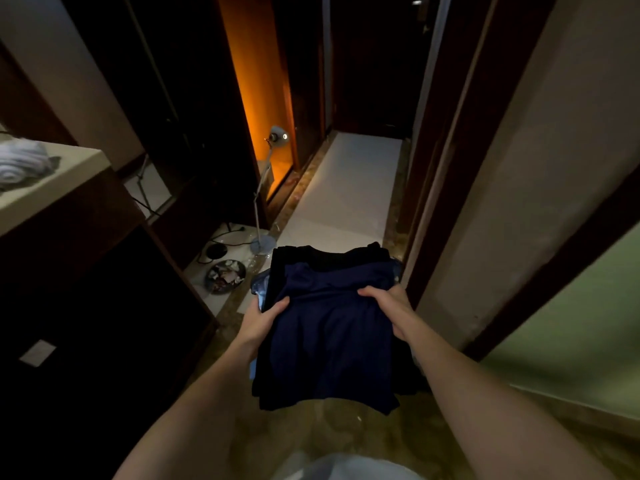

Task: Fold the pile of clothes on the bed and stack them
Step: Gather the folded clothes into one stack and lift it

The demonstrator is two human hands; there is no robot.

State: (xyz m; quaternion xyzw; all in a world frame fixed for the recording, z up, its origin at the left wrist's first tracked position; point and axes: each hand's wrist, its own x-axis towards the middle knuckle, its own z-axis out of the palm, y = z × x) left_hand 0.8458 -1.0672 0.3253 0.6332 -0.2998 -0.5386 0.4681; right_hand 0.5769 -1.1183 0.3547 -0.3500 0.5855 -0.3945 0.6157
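I hold a stack of folded clothes (329, 327) in front of me, above the floor of a dim hallway. A navy blue garment lies on top, a black one (329, 254) shows at the far end, and a light blue piece (259, 289) peeks out at the left side. My left hand (263, 317) grips the stack's left edge, thumb on top. My right hand (388, 306) grips the right edge, fingers curled over the navy cloth. No bed is in view.
A dark wooden cabinet with a pale counter (52, 174) stands at the left, a striped cloth (20, 161) on it. A floor lamp (266, 188), cables and a round dish (225, 275) sit on the floor ahead left. The corridor (349, 188) runs forward; a wall (519, 168) lies right.
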